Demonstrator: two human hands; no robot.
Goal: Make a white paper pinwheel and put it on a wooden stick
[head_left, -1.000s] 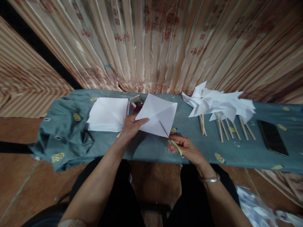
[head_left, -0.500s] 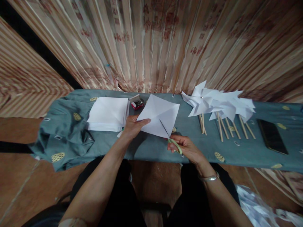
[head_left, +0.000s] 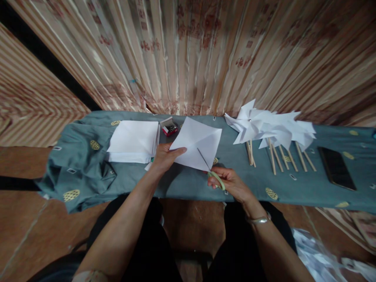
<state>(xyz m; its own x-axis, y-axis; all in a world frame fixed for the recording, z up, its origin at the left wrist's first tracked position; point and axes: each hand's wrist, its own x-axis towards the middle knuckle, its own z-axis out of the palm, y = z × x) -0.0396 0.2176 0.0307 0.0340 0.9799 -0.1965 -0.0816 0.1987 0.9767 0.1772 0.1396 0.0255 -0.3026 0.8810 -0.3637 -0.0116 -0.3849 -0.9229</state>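
My left hand [head_left: 166, 157] pinches the left corner of a white square of paper [head_left: 196, 139], thumb on top. Faint diagonal creases run across the sheet, which is held above the cloth. In my right hand [head_left: 226, 181] is a pair of scissors with light green handles [head_left: 217, 181]. One dark blade lies over the paper, pointing from its lower corner toward the middle; the other blade is hidden beneath. Left of the sheet sits a stack of white paper [head_left: 133, 141]. Behind my left hand stands a small open red-and-white box [head_left: 169, 128] of shiny metal bits.
Several white paper pinwheels [head_left: 272, 125] on wooden sticks lie to the right, with a dark phone [head_left: 337, 168] beyond them. A grey-green cloth [head_left: 182, 186] covers the narrow table. A pleated curtain [head_left: 188, 58] hangs behind it. A clear bag of white paper [head_left: 315, 254] rests at lower right.
Almost nothing differs. The view has shifted very slightly; both hands, the paper and the scissors keep the same positions relative to each other.
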